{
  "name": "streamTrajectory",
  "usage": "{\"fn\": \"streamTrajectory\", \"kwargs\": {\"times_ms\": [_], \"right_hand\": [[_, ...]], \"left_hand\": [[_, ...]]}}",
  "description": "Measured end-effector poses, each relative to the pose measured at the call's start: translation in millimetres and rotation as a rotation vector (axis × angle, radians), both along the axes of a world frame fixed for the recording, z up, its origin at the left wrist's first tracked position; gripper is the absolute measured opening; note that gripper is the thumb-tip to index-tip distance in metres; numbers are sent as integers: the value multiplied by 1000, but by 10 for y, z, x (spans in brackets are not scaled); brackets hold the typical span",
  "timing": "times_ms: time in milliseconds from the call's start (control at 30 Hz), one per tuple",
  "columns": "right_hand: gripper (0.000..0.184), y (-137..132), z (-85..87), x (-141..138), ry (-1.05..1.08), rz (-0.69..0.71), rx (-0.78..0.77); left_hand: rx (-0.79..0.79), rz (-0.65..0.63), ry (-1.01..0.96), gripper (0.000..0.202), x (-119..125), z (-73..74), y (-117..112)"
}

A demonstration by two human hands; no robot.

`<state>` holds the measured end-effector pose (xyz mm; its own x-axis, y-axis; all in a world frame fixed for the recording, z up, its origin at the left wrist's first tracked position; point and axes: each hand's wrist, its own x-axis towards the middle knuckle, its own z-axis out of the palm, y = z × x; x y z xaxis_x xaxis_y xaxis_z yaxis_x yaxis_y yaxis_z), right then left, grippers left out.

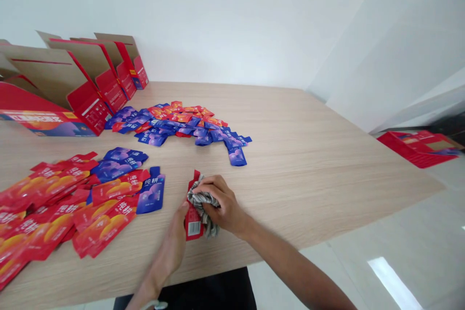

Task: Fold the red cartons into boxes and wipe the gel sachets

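Note:
A small red pouch point(192, 228), its barcode side facing up, is close to the table's front edge. My left hand point(173, 243) grips it by the left side, with the thumb along the edge and the other fingers largely hidden. Bunched in the closed fingers of my right hand point(225, 207) is a grey striped cloth point(210, 226), pressed against the face of the pouch. The cloth covers part of the pouch's right side. Left of my hands lies a heap of red pouches point(103, 223), with a few blue pouches point(151, 193) among them.
Farther back on the wooden table point(308, 164), a curved pile of red and blue pouches point(181, 123) is spread out. Open red cardboard boxes point(87, 111) stand at the back left by the wall. Another red box point(417, 147) sits beyond the table's right edge.

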<state>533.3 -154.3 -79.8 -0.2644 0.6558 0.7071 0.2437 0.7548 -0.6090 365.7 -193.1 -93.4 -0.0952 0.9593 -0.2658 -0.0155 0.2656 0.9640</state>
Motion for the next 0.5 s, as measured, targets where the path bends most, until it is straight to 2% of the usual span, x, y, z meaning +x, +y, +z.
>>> {"fn": "streamTrajectory", "kwargs": {"times_ms": [133,333,400,500], "right_hand": [[36,-7,-20,-18,-7,46,-56],[30,-53,-2,-12,-162,300,3],[29,-54,-6,-14,-183,294,10],[28,-30,-16,-3,-123,163,-8]], "left_hand": [[15,57,53,37,6,24,74],[66,196,92,44,-97,72,170],[75,178,67,44,-70,52,131],[110,61,-13,44,24,-18,-15]]}}
